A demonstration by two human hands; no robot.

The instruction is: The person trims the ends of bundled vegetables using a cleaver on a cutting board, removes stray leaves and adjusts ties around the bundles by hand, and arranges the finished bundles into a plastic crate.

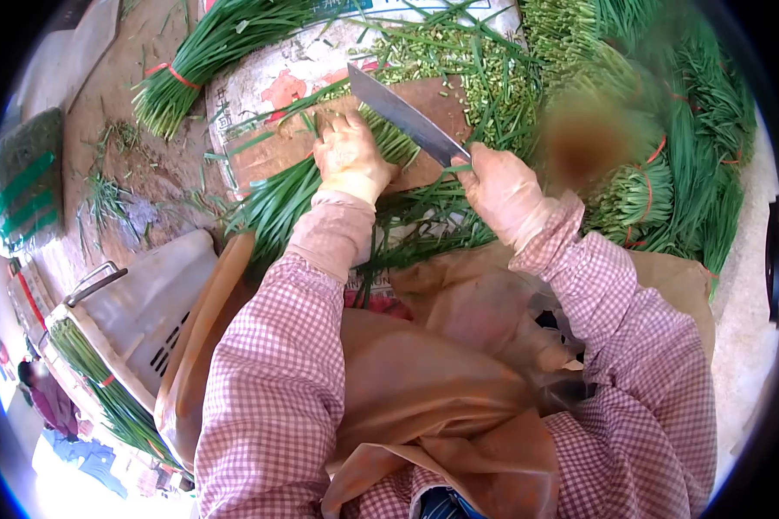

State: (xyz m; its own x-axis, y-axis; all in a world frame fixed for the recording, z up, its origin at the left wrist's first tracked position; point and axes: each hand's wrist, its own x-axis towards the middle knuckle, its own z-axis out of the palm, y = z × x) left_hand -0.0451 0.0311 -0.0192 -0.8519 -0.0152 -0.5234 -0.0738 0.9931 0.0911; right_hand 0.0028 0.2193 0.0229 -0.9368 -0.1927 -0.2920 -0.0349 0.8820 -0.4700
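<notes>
My left hand (pixel 346 154) is closed over a bunch of garlic chives (pixel 277 203), pressing it onto a brown cutting board (pixel 446 108). The bunch's pale stem ends poke out to the right of my fingers, and its green leaves trail toward the lower left. In my right hand (pixel 504 186) is the handle of a long knife (pixel 407 117). Its blade slants up and left, above the board and just beyond the stem ends; I cannot tell whether it touches them. Chopped stem pieces (pixel 493 95) lie scattered around the board's far and right sides.
Another tied chive bunch (pixel 177 82) lies at the upper left. Several bunches (pixel 640 195) are piled along the right. A white crate (pixel 160 294) with chives stands at lower left, near a wrapped green-striped bundle (pixel 26 186). A person (pixel 52 398) shows at the far left.
</notes>
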